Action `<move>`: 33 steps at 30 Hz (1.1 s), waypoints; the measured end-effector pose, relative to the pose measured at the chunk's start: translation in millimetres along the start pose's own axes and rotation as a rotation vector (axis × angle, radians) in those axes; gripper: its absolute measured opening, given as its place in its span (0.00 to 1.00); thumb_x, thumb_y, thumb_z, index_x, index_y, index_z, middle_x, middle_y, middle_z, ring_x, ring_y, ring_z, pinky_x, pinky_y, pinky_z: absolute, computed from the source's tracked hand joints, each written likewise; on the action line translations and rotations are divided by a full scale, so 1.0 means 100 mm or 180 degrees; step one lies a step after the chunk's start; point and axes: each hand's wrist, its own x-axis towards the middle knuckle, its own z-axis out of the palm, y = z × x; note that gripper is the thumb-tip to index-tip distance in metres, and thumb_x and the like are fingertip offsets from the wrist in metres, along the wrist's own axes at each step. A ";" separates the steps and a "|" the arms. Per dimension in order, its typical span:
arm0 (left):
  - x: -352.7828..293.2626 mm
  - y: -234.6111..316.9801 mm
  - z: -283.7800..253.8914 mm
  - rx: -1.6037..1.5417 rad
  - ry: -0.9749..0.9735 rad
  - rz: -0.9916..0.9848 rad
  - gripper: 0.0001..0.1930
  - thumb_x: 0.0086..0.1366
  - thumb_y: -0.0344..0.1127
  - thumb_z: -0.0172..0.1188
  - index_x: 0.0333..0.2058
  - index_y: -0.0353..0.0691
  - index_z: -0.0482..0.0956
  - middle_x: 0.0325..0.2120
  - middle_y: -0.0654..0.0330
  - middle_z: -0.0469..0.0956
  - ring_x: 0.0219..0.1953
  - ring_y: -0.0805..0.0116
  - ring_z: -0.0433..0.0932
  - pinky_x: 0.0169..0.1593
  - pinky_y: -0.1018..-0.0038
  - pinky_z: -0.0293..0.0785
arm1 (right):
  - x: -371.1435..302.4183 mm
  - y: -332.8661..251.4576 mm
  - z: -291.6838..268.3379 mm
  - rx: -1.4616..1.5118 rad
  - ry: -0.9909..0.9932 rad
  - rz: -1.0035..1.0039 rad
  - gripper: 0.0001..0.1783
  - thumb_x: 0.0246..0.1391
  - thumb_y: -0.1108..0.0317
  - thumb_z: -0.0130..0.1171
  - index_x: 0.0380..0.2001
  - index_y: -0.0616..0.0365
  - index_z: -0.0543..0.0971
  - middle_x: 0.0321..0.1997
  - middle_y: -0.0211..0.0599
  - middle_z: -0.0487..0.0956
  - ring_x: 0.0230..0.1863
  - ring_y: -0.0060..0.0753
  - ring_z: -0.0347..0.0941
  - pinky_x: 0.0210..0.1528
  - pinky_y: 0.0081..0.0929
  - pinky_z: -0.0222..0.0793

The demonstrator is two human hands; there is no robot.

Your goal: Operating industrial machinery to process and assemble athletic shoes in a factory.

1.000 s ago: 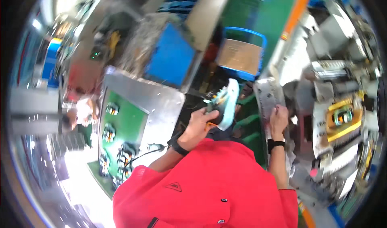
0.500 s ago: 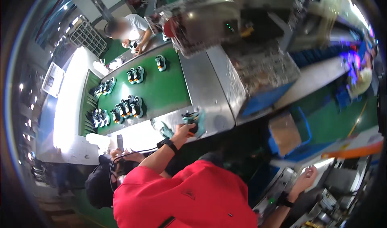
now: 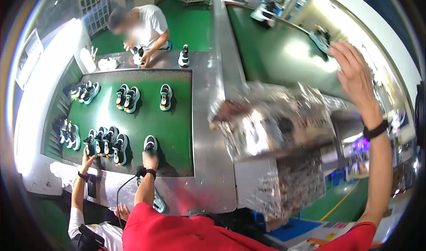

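Note:
My left hand (image 3: 150,160) is closed around the heel end of a black-and-white sneaker (image 3: 151,143), which points away from me on the green belt (image 3: 177,131). Beside my left forearm, a pale teal sneaker (image 3: 158,203) lies on the metal edge, partly hidden by the arm. Raised at the upper right, my right hand (image 3: 355,73) has its fingers stretched out and holds nothing. Close to its fingertips, a teal-soled sneaker (image 3: 318,40) rests on the second green belt (image 3: 266,51); whether they touch I cannot tell.
Several sneakers (image 3: 106,142) stand in groups on the near belt. At the lower left a co-worker's hand (image 3: 87,160) touches one. Across the belt a person in a white shirt (image 3: 153,24) handles another. A foil-wrapped machine (image 3: 279,126) stands between the belts.
My left hand has gone from the metal edge onto the green belt with the sneaker. My right hand has risen from the equipment at lower right to the second belt. The view has swung round.

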 end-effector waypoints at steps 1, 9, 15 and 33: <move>-0.05 0.21 0.01 -0.0056 0.0015 -0.0043 0.30 0.55 0.38 0.63 0.52 0.33 0.63 0.45 0.39 0.72 0.47 0.38 0.73 0.49 0.53 0.71 | 0.33 0.14 0.29 0.0005 -0.0034 -0.0087 0.32 0.34 0.83 0.63 0.49 0.59 0.74 0.55 0.42 0.72 0.60 0.47 0.65 0.61 0.41 0.63; -0.21 0.56 -0.18 0.0000 0.0454 -0.0460 0.29 0.57 0.43 0.65 0.55 0.48 0.65 0.39 0.49 0.79 0.40 0.42 0.79 0.42 0.55 0.74 | 2.13 0.65 2.12 -0.0576 -0.0362 -0.0869 0.40 0.35 0.87 0.57 0.58 0.52 0.68 0.63 0.36 0.67 0.70 0.45 0.54 0.72 0.48 0.46; -0.15 0.40 -0.15 -0.0223 0.0581 0.0094 0.29 0.59 0.41 0.63 0.58 0.48 0.64 0.42 0.51 0.79 0.42 0.45 0.79 0.45 0.57 0.73 | 2.24 0.86 2.13 -0.0381 -0.0546 -0.0630 0.23 0.29 0.72 0.64 0.36 0.58 0.72 0.37 0.46 0.75 0.44 0.51 0.69 0.47 0.46 0.63; -3.74 3.70 -1.33 -0.3439 -0.6258 0.1303 0.43 0.62 0.50 0.62 0.63 0.25 0.53 0.60 0.44 0.63 0.61 0.56 0.66 0.63 0.63 0.62 | -2.70 -1.54 -2.04 0.1651 0.0828 0.3813 0.43 0.30 0.55 0.78 0.51 0.66 0.75 0.39 0.43 0.82 0.38 0.33 0.78 0.46 0.31 0.72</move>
